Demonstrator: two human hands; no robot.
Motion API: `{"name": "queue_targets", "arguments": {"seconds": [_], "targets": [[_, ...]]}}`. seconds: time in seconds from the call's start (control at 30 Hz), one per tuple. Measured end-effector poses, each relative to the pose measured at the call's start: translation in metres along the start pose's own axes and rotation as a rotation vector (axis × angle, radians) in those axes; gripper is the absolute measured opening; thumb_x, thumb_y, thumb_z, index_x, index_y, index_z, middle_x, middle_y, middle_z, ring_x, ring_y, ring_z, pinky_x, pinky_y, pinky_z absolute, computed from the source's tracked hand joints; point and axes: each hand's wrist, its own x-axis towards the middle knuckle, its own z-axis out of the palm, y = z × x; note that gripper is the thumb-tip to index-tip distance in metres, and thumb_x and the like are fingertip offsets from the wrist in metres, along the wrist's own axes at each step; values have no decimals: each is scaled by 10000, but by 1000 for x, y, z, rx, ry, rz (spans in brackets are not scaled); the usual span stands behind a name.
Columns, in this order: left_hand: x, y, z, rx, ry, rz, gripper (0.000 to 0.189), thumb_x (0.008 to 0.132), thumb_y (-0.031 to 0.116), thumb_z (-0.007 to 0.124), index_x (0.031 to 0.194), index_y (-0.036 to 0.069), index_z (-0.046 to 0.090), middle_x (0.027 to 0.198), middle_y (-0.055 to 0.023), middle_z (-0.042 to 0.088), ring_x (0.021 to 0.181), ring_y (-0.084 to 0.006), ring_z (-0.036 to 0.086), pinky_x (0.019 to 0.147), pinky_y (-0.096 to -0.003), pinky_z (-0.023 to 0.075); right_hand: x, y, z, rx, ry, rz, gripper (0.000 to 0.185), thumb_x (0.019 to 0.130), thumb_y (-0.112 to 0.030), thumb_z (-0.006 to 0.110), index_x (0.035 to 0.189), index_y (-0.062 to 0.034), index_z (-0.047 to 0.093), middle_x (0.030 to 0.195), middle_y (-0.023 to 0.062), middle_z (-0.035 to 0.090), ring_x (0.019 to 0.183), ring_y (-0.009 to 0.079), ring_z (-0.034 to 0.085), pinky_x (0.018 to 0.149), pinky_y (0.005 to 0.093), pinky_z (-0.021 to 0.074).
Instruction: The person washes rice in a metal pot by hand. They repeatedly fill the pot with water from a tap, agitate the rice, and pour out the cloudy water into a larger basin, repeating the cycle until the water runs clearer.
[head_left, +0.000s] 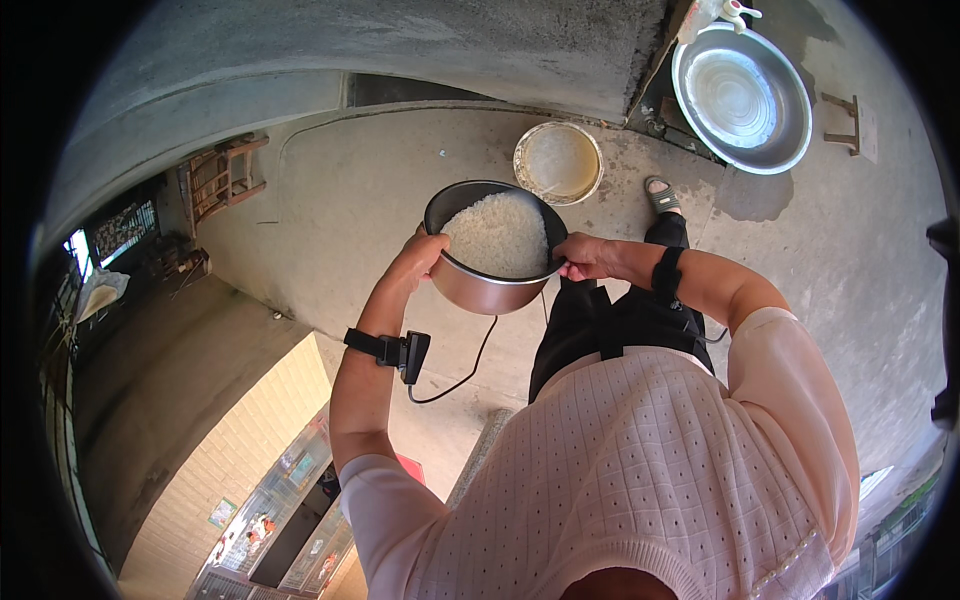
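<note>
Between my two hands hangs a round rice cooker inner pot (487, 294), dark inside and copper-brown outside, tilted so its contents show. White rice grains (499, 236) fill much of it, heaped toward the far side. My left hand (420, 259) grips the left rim, thumb over the edge. On the opposite side, my right hand (583, 256) holds the rim with its fingers curled at the edge. The fingers beneath the pot are partly hidden. Just beyond the pot, a pale round basin (561, 161) with cloudy liquid and a stained rim stands on the floor.
A large metal basin (787, 112) stands at the upper right below a tap (739, 11). Beside it is a small stool (866, 131). A wooden chair (225, 176) stands at the left. Wet patches mark the concrete floor (754, 199). A cable (476, 367) dangles below the pot.
</note>
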Motion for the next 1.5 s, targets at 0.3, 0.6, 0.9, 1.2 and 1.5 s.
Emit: {"name": "queue_targets", "arguments": {"seconds": [0.3,0.6,0.9,1.2,1.5], "targets": [[-3,1,4,7,69,34,591,672,230,539,1246,138,433,1094,-80,539,991,-231,506,805,-476,441,0,2,0,14,-8,9,154,918,-95,442,803,6,459,539,78,523,373,102,428,337,202,361],[-9,6,3,6,28,30,620,673,256,545,1264,131,408,1190,-95,494,1089,-256,463,845,-499,423,0,2,0,12,-15,8,158,924,-101,442,807,5,461,542,79,531,372,100,434,336,199,364],[-11,9,0,33,-3,29,648,678,287,550,1282,122,384,1281,-110,448,1180,-287,415,884,-536,404,2,4,0,27,-25,9,156,912,-93,445,800,11,477,547,79,536,372,104,438,331,200,359],[-6,5,0,54,20,36,648,678,272,550,1290,138,384,1254,-103,464,1155,-275,431,868,-516,416,7,7,-2,35,-36,7,143,904,-91,461,807,14,477,565,84,547,392,114,461,340,201,370],[31,-67,15,-247,96,223,663,686,101,544,1325,109,368,1084,-66,548,931,-166,512,761,-318,448,3,-15,9,-205,368,-297,216,779,-10,531,988,44,548,862,169,618,582,254,656,479,336,577]]}}
